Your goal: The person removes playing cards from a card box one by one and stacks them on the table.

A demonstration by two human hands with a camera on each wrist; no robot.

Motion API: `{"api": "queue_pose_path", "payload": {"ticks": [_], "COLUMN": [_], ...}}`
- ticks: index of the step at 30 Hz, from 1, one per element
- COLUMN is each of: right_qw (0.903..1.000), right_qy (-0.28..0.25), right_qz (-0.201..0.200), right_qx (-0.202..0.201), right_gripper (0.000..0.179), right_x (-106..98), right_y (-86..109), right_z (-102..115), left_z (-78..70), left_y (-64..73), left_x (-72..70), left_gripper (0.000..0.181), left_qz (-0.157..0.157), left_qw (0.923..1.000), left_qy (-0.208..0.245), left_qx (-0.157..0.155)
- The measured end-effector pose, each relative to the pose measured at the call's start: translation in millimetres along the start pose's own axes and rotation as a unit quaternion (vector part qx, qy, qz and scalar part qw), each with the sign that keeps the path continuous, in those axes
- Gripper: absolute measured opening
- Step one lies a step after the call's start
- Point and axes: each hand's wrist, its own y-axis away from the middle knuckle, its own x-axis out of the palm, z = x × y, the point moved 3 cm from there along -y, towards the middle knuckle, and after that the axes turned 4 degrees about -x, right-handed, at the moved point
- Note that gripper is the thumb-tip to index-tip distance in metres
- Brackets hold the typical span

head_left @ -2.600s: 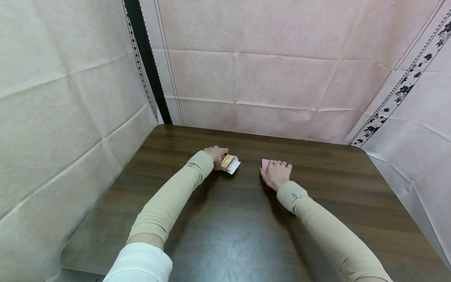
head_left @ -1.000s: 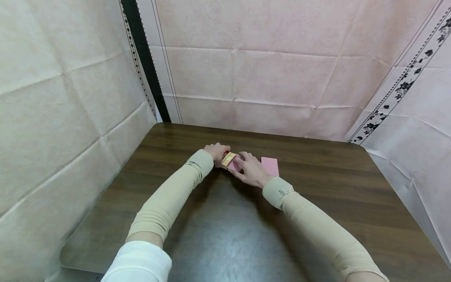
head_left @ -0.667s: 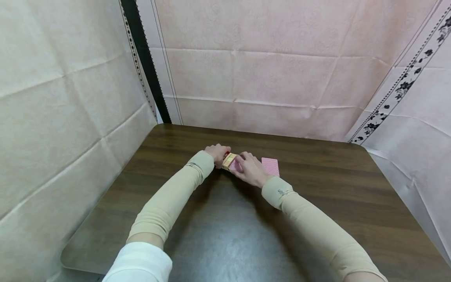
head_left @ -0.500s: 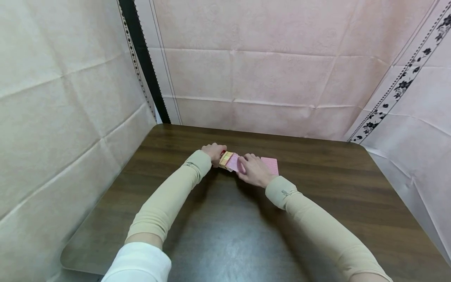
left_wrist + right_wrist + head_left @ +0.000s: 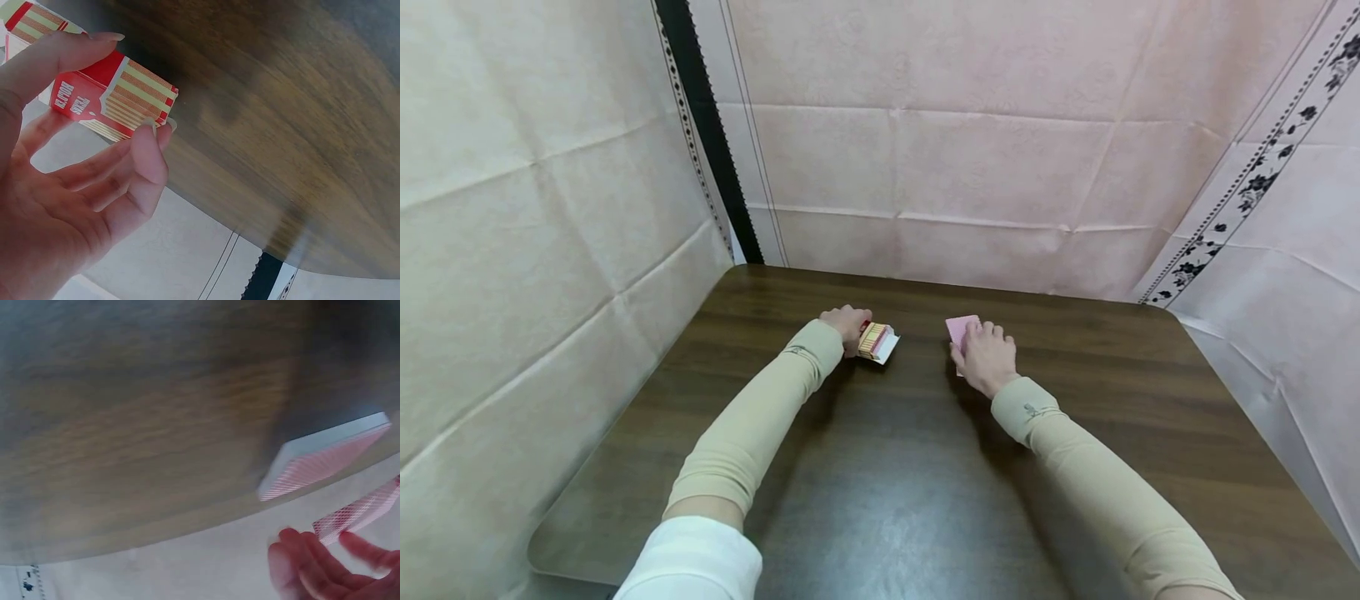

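My left hand (image 5: 846, 327) has thumb and fingertips clamped on the striped card box (image 5: 139, 94), whose open end, with its white flap (image 5: 887, 347), points across to my right. My right hand (image 5: 987, 358) pinches a pink card (image 5: 361, 514) between its fingers; whether it is just one I cannot tell. It sits apart from the stack of cards (image 5: 331, 453) lying on the brown tabletop (image 5: 880, 500). Between box and stack I have a strip of bare wood for moving sideways, and far more spreads on my side of both hands. Beyond them the far edge (image 5: 925, 286) runs fairly near, the pale backdrop cloth (image 5: 1000, 175) rising behind it
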Motion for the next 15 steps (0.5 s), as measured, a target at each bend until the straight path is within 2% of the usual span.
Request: {"api": "queue_pose_path", "payload": {"ticks": [5, 10, 15], "right_qw": [0.9991, 0.9982, 0.9973], "right_qy": [0.006, 0.011, 0.015], "right_qz": [0.011, 0.027, 0.047], "right_qx": [0.04, 0.052, 0.056], "right_gripper": [0.055, 0.055, 0.055], "right_x": [2.4, 6.0, 10.9], "right_y": [1.7, 5.4, 6.9], "right_z": [-8.4, -9.0, -7.3], "left_z": [0.6, 0.0, 0.4], "left_y": [3.0, 9.8, 10.8], "left_x": [-1.4, -4.8, -4.0], "left_gripper": [0.057, 0.055, 0.054], "left_qz": [0.002, 0.005, 0.008], "left_qw": [1.0, 1.0, 0.9999], "left_qy": [-0.001, -0.002, -0.008], "left_qx": [0.0, 0.0, 0.0]}}
